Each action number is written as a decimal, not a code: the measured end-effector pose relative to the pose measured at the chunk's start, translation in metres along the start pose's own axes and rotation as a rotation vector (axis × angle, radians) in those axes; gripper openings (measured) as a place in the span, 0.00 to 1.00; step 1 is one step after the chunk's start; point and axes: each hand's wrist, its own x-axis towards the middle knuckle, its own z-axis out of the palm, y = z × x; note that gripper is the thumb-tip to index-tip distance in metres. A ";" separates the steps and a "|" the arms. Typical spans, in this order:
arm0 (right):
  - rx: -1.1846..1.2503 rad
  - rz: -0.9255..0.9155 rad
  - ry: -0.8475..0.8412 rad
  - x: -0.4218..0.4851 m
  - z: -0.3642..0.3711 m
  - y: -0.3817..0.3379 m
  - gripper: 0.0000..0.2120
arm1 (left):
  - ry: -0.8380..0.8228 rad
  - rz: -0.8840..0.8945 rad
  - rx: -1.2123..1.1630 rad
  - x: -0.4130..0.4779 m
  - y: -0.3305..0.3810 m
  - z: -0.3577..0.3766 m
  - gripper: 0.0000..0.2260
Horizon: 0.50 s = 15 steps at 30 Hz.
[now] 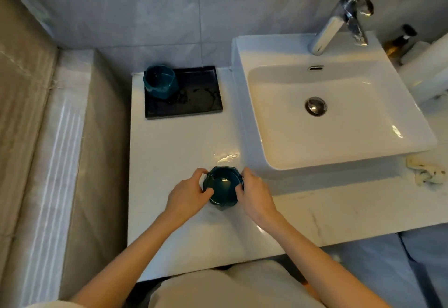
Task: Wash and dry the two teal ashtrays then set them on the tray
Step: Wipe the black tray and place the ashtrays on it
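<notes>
**Q:** Which step do I log for this view?

**A:** A carry, by my judgement. My left hand (186,193) and right hand (254,193) both grip the near teal ashtray (223,186), fingers curled round its rim from either side, with the left thumb inside the bowl. It is at the front of the marble countertop (174,143), near the basin's (278,48) front corner. I cannot tell whether it rests on the stone or hangs just above it. The second teal ashtray (161,82) stands on the black tray (206,104), in its rear left corner.

**Q:** And the next move?

**A:** I cannot tell whether this ashtray is washed or dry. If it is, I carry it forward to the tray's bare right part, which shows water rings. If not, it goes right to the faucet (332,29), or to the cloth (424,172) lying past the basin. Open counter lies between my hands and the tray, with a wet glint (226,156) on that path. The basin wall bounds the right, and the counter's front edge runs under my forearms.
</notes>
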 end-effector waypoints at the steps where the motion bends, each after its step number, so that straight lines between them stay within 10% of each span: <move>1: -0.001 -0.017 -0.007 0.014 0.001 -0.012 0.06 | 0.030 -0.012 -0.014 0.004 -0.005 -0.012 0.19; 15: 0.064 0.008 0.069 0.234 -0.029 -0.088 0.08 | 0.318 -0.037 -0.061 0.143 -0.063 -0.116 0.23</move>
